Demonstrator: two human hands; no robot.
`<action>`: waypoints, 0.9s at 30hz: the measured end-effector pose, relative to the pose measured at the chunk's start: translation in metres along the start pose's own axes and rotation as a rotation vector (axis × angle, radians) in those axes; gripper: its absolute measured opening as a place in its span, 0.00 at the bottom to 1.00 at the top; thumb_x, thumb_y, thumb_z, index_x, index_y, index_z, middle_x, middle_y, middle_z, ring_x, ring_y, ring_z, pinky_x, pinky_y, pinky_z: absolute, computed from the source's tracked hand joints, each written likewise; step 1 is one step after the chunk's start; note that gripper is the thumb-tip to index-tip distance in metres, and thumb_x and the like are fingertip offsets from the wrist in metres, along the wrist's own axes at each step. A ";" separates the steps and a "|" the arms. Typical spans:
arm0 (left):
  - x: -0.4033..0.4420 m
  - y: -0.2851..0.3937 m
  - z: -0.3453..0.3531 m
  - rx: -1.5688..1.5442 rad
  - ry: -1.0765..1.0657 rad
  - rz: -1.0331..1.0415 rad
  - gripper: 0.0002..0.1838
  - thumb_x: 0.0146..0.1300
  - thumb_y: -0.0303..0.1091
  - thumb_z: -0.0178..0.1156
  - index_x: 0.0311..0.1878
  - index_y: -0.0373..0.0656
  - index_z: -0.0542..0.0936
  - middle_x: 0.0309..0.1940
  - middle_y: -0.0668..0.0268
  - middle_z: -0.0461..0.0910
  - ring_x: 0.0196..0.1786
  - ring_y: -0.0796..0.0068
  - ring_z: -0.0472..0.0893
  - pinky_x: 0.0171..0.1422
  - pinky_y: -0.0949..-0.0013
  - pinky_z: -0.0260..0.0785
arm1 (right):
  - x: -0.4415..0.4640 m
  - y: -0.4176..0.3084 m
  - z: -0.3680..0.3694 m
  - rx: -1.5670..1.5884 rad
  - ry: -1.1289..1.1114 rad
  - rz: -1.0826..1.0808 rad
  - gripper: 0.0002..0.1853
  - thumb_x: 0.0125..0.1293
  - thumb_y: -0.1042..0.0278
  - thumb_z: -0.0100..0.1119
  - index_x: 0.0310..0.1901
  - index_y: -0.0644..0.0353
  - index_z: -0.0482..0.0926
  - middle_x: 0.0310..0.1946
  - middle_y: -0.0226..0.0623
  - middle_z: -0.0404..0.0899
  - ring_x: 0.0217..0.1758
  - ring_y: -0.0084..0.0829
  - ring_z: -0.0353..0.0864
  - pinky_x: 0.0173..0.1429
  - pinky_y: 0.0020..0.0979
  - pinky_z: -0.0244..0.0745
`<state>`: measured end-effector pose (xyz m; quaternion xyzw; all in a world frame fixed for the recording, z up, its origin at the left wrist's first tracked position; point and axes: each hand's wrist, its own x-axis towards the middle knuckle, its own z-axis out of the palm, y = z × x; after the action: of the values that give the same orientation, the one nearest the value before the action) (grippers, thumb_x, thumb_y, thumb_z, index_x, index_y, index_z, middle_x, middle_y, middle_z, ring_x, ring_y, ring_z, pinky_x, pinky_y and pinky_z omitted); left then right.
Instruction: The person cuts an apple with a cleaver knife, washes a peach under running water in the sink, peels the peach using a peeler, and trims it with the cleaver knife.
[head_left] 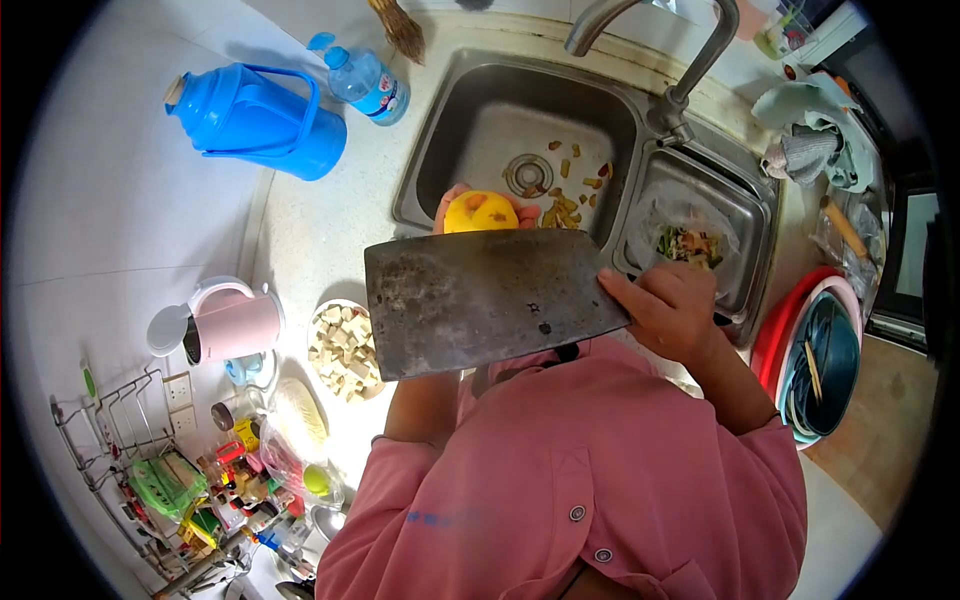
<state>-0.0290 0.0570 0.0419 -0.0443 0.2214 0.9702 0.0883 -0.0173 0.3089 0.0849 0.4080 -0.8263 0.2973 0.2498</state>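
My right hand point(668, 308) is closed on a cleaver, whose broad dark blade point(490, 300) lies flat across the view in front of my chest. Behind the blade's far edge, my left hand point(449, 206) grips a peeled yellow vegetable point(482, 212) with brownish patches; its exact kind I cannot tell. Most of that hand is hidden by the blade. Yellow and brown peelings point(562, 212) lie in the larger sink basin point(480, 110) just beyond. To the left of the cleaver, a bowl of white cubes point(345, 352), which look like tofu, rests on the counter.
A clear bag with scraps point(690, 240) sits in the smaller basin under the faucet point(690, 75). Stacked basins point(830, 350) stand at right. On the left are a blue thermos point(265, 120), a soap bottle point(370, 85), a pink kettle point(235, 328) and several seasoning containers point(240, 470).
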 end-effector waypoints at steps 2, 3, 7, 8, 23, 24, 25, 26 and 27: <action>-0.001 -0.004 0.000 0.035 0.011 0.052 0.19 0.71 0.37 0.56 0.62 0.55 0.65 0.49 0.47 0.77 0.55 0.53 0.80 0.61 0.53 0.76 | -0.005 0.002 0.002 -0.028 -0.013 0.015 0.23 0.43 0.74 0.69 0.46 0.51 0.85 0.16 0.27 0.61 0.15 0.27 0.65 0.18 0.30 0.58; -0.001 -0.004 -0.001 0.036 -0.039 0.044 0.20 0.69 0.38 0.58 0.61 0.54 0.67 0.51 0.47 0.76 0.57 0.53 0.79 0.62 0.52 0.76 | -0.007 0.003 0.002 -0.023 -0.013 0.023 0.23 0.43 0.74 0.69 0.47 0.51 0.85 0.16 0.28 0.61 0.15 0.27 0.65 0.18 0.30 0.58; -0.001 0.000 -0.011 0.011 -0.108 0.002 0.21 0.66 0.42 0.63 0.60 0.51 0.71 0.55 0.49 0.74 0.61 0.54 0.77 0.63 0.52 0.75 | -0.013 0.011 0.001 -0.043 -0.018 0.035 0.24 0.43 0.74 0.69 0.47 0.51 0.84 0.16 0.28 0.61 0.16 0.28 0.66 0.19 0.30 0.60; -0.001 0.000 -0.014 -0.002 -0.092 -0.013 0.21 0.67 0.43 0.62 0.60 0.51 0.71 0.55 0.49 0.74 0.60 0.54 0.78 0.63 0.52 0.75 | -0.016 0.012 0.000 -0.058 -0.021 0.036 0.24 0.43 0.74 0.68 0.48 0.51 0.84 0.16 0.28 0.62 0.16 0.28 0.67 0.19 0.31 0.60; -0.001 -0.009 0.013 0.284 0.071 0.191 0.31 0.53 0.33 0.69 0.59 0.47 0.67 0.54 0.62 0.73 0.61 0.65 0.74 0.69 0.62 0.65 | -0.042 -0.009 0.002 0.318 -0.035 0.625 0.13 0.60 0.75 0.64 0.48 0.57 0.84 0.22 0.37 0.76 0.20 0.27 0.74 0.24 0.27 0.64; -0.001 -0.011 0.012 0.287 0.063 0.215 0.30 0.54 0.35 0.70 0.59 0.46 0.68 0.54 0.61 0.74 0.61 0.65 0.74 0.69 0.63 0.67 | -0.044 -0.009 0.000 0.299 -0.046 0.688 0.12 0.60 0.74 0.64 0.47 0.58 0.84 0.20 0.36 0.75 0.20 0.25 0.73 0.24 0.26 0.64; 0.000 -0.010 0.010 0.239 0.056 0.181 0.32 0.52 0.32 0.71 0.59 0.49 0.67 0.55 0.62 0.72 0.61 0.67 0.74 0.68 0.62 0.67 | -0.047 -0.007 -0.003 0.278 -0.056 0.752 0.11 0.61 0.74 0.64 0.46 0.59 0.84 0.19 0.35 0.74 0.19 0.23 0.72 0.24 0.25 0.63; 0.000 -0.009 0.011 0.223 0.031 0.176 0.32 0.51 0.31 0.71 0.59 0.49 0.67 0.55 0.62 0.72 0.61 0.66 0.74 0.68 0.62 0.68 | -0.050 -0.005 -0.006 0.257 -0.067 0.814 0.10 0.62 0.73 0.64 0.46 0.60 0.84 0.18 0.34 0.73 0.19 0.21 0.70 0.24 0.25 0.63; -0.002 -0.008 0.014 0.207 0.006 0.171 0.32 0.50 0.30 0.71 0.59 0.50 0.66 0.56 0.62 0.72 0.61 0.65 0.74 0.68 0.61 0.68 | -0.049 -0.003 -0.011 0.411 -0.063 0.960 0.10 0.62 0.73 0.64 0.45 0.61 0.83 0.18 0.33 0.72 0.19 0.20 0.69 0.25 0.24 0.62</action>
<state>-0.0262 0.0702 0.0510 -0.0186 0.3237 0.9459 0.0087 0.0131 0.3406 0.0609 0.0327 -0.8519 0.5220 -0.0247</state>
